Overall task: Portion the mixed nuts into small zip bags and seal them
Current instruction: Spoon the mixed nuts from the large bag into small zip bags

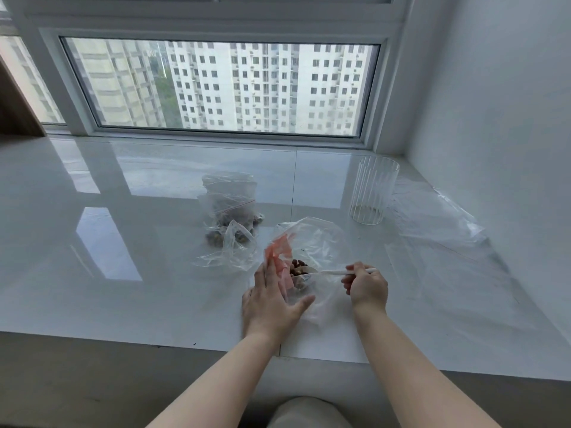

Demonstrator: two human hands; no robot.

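A large clear plastic bag (312,239) with an orange-pink patch lies on the white sill, with mixed nuts (298,267) inside. My left hand (272,299) lies on the bag's near left side with fingers straight, holding it down. My right hand (367,285) grips the handle of a white spoon (327,273) whose bowl is in the nuts. Behind them lie several small zip bags (230,208) with nuts in them, and an open, crumpled small bag (234,251) sits nearest the big bag.
A ribbed clear glass jar (372,191) stands at the right rear. Sheets of clear plastic (445,230) spread over the sill's right side toward the wall. The sill's front edge (185,344) runs just beyond my forearms. A window closes the back.
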